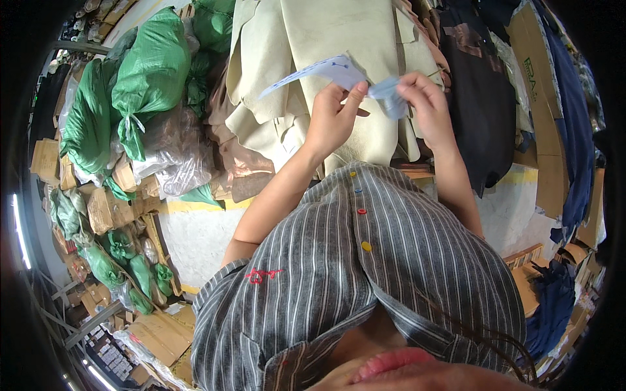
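Note:
My left hand (336, 112) is closed in a pinch on a white paper slip (319, 68) with blue marks on it. The slip sticks out to the left, curved along its length. My right hand (425, 104) pinches a pale blue, thin, crumpled piece (389, 98), smeared by motion. This piece spans the gap between both hands; whether it is joined to the slip I cannot tell. Both hands are above a pile of cream leather hides (345, 36), which lie draped in front of me.
Green sacks (153, 72) and clear plastic bags stand to the left, beside brown hides (238, 153). Black hides (479, 98) hang at the right, next to a cardboard sheet (544, 124) and dark blue material (577, 130). Cardboard boxes (160, 332) sit at the lower left.

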The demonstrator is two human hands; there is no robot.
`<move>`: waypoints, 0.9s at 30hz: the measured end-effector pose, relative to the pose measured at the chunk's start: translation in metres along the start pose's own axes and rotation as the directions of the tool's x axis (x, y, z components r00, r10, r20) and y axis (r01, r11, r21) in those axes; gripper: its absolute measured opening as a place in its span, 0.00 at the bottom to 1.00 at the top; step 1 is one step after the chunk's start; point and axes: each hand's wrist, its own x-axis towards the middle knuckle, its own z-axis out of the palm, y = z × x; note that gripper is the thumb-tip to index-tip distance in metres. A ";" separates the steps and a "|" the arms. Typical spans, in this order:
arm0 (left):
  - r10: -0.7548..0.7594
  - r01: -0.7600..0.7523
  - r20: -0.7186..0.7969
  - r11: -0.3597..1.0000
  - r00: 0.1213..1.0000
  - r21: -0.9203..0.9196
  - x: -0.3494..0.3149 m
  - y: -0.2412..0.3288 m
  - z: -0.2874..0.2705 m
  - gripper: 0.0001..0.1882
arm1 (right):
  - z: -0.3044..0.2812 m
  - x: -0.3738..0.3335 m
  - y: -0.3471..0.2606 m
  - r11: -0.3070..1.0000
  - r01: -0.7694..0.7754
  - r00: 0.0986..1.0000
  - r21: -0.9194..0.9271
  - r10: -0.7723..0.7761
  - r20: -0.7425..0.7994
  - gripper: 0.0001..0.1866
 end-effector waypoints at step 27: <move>-0.236 0.202 -0.004 0.840 0.972 -0.504 -0.010 -0.009 -0.019 0.20 | 0.056 -0.021 -0.012 0.660 0.555 0.827 -0.506 -0.374 0.419 0.12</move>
